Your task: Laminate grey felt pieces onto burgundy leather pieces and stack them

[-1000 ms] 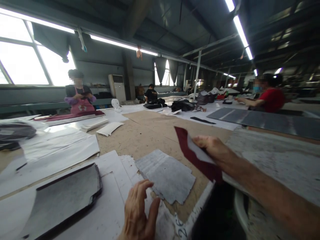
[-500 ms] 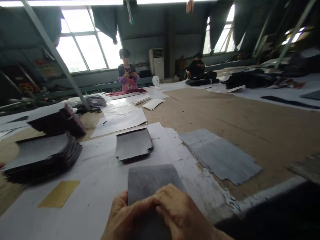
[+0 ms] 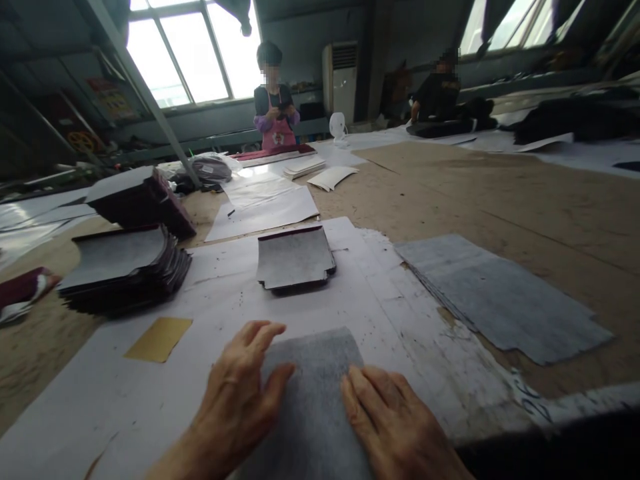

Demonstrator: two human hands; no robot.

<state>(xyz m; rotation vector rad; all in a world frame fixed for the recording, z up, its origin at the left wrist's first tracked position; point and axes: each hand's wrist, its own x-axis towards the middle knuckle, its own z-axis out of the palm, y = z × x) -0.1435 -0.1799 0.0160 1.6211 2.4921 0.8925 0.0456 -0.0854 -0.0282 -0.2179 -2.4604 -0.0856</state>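
A grey cut sheet (image 3: pixel 320 400), felt-like on its upper face, lies on the white paper in front of me. My left hand (image 3: pixel 245 380) is open over its left edge, thumb and fingers spread; whether the thumb touches the sheet I cannot tell. Along the right edge, my right hand (image 3: pixel 387 417) lies with its fingers side by side on the sheet, its thumb hidden. Beyond them sits a small stack of grey pieces (image 3: pixel 295 260) with notched corners and a dark folded far edge. To the right lies a flat pile of similar grey sheets (image 3: pixel 500 293).
At left are a tall stack of curved grey pieces (image 3: pixel 120 260), a dark maroon stack (image 3: pixel 145 200) and a yellow card (image 3: pixel 159 339). White paper (image 3: pixel 220 280) covers part of the brown table (image 3: pixel 525 193). A person in a pink apron (image 3: pixel 277 120) and another in black (image 3: pixel 440 93) are across the table.
My hands were together over the sheet; now they are apart, the left raised off to the left and the right at the right edge. The view has tilted down and turned left.
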